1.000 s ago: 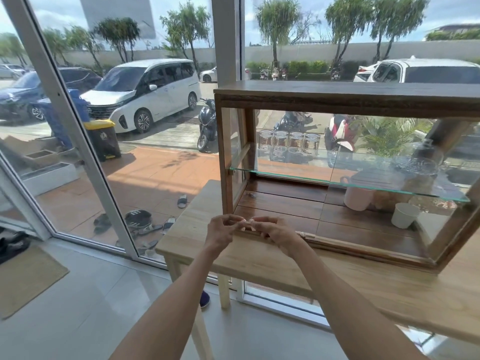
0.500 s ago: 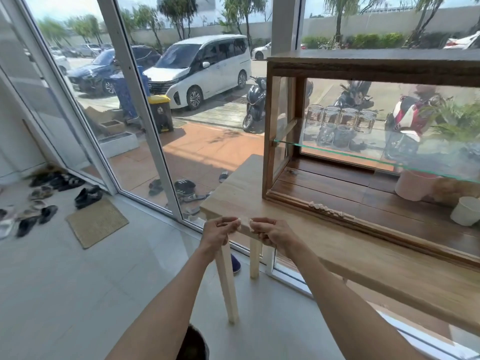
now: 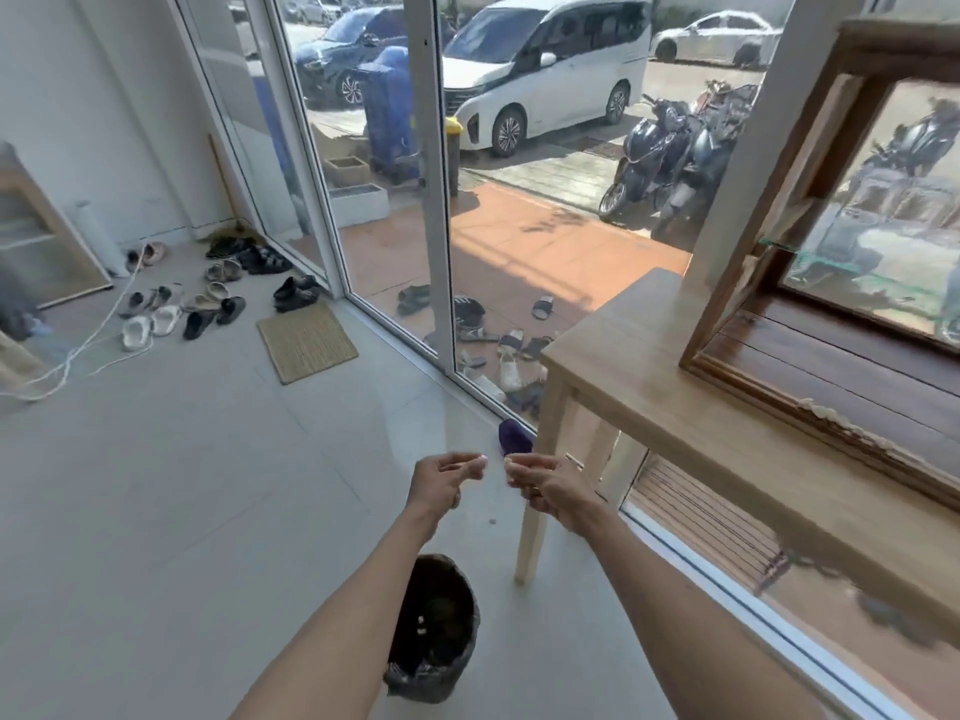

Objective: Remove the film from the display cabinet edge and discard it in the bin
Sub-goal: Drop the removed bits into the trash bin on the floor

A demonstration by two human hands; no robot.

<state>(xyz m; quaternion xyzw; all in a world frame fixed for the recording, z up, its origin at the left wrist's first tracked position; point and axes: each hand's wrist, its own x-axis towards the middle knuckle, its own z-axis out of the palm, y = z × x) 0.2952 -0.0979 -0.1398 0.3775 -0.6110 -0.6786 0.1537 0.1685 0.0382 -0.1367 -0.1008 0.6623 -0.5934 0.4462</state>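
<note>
My left hand [image 3: 441,480] and my right hand [image 3: 545,485] are held out over the floor, a little apart, just beyond the bin [image 3: 436,667]. Each hand pinches a small pale bit of film [image 3: 482,462] at its fingertips. The bin is round, lined with a black bag, and has a few pale scraps inside. The wooden display cabinet [image 3: 769,210] stands on the table at the right. A ragged strip of film [image 3: 841,423] still clings to its lower front edge.
A light wooden table [image 3: 649,387] carries the cabinet; its leg stands close to my right hand. Glass walls run behind. Several shoes [image 3: 218,298] and a woven mat [image 3: 306,340] lie on the tiled floor at the left, with a white cord.
I have turned left and down, away from the cabinet. Both hands moved from the cabinet edge to above the bin and have drawn slightly apart.
</note>
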